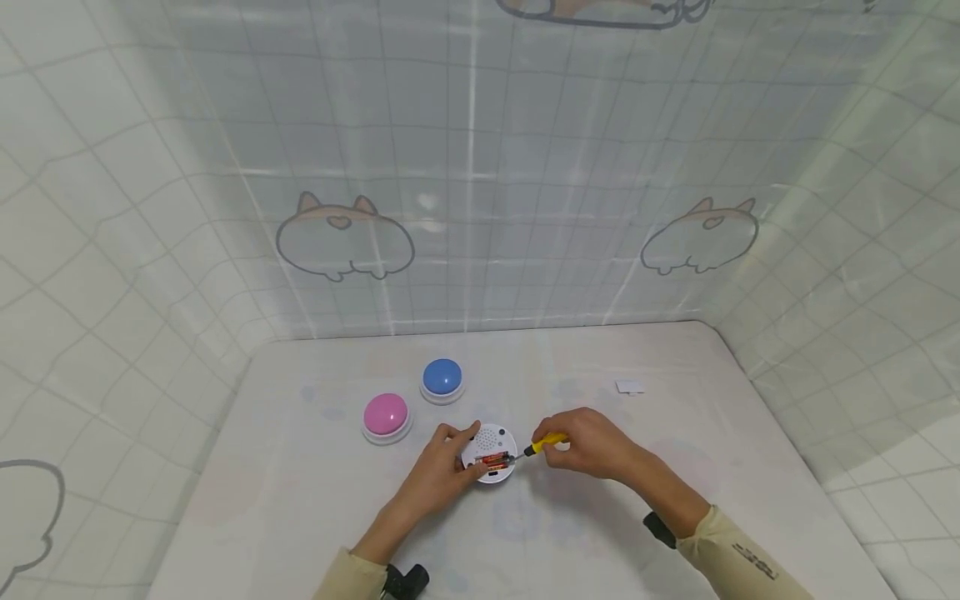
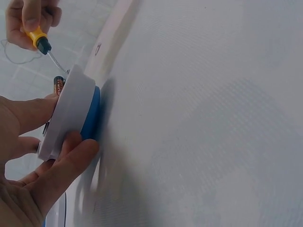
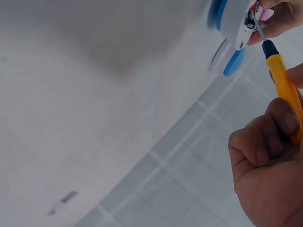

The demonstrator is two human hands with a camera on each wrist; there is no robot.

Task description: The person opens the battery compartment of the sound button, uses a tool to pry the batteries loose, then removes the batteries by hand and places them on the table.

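Note:
My left hand (image 1: 435,475) grips a round white button device (image 1: 487,435) by its sides, turned face down. Its blue dome (image 2: 91,116) shows underneath in the left wrist view. Red-and-black batteries (image 1: 492,461) lie in the uncovered compartment on its back, with the left thumb at their near end. My right hand (image 1: 592,446) holds a screwdriver (image 3: 282,82) by its yellow handle. The metal shaft (image 2: 57,62) slants down to the batteries' right end, its tip right at the compartment's edge.
A blue-domed button (image 1: 442,377) and a pink-domed button (image 1: 386,414) stand upright beyond the left hand. Farther right lies a small white cover (image 1: 629,387). Grid-patterned sheeting (image 1: 465,275) rises behind the white tabletop (image 1: 300,500) and along both sides.

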